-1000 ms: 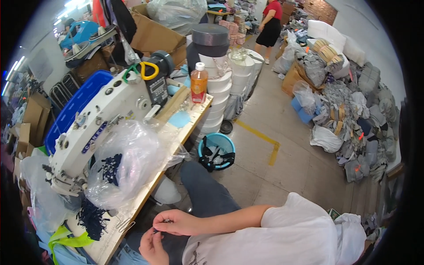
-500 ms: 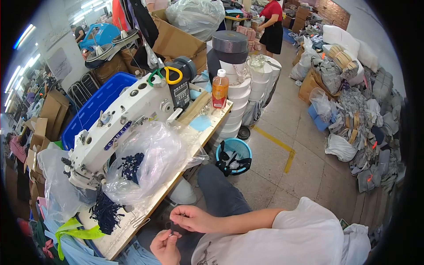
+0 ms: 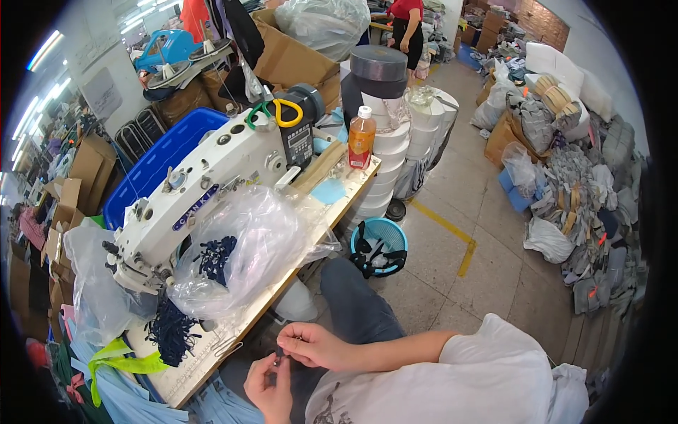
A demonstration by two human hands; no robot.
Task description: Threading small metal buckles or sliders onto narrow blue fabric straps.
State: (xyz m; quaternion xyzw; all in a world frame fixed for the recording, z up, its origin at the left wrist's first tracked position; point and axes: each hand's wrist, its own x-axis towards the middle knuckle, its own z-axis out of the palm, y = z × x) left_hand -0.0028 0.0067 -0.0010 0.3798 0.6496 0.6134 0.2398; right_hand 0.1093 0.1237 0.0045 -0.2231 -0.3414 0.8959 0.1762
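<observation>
My right hand (image 3: pixel 311 346) and my left hand (image 3: pixel 270 385) meet above my lap, in front of the table edge. Fingertips of both are pinched on a small dark piece (image 3: pixel 280 356), mostly hidden by the fingers; its kind does not show. On the sewing machine table lies a tangled bunch of navy cord loops (image 3: pixel 171 332). More navy cord pieces (image 3: pixel 216 259) show in a clear plastic bag (image 3: pixel 265 233) beside the white sewing machine (image 3: pixel 205 180).
Scissors with a yellow handle (image 3: pixel 289 113) rest on the machine, and an orange drink bottle (image 3: pixel 361 139) stands at the table's far end. A blue basket (image 3: pixel 381 244) is on the floor. Gray fabric heaps (image 3: pixel 575 184) line the right; a person in red (image 3: pixel 406 28) stands at the back.
My fingertips have come closer together, covering more of the small dark piece. The whole view has shifted slightly. At the back, the person in red has turned and lowered an arm.
</observation>
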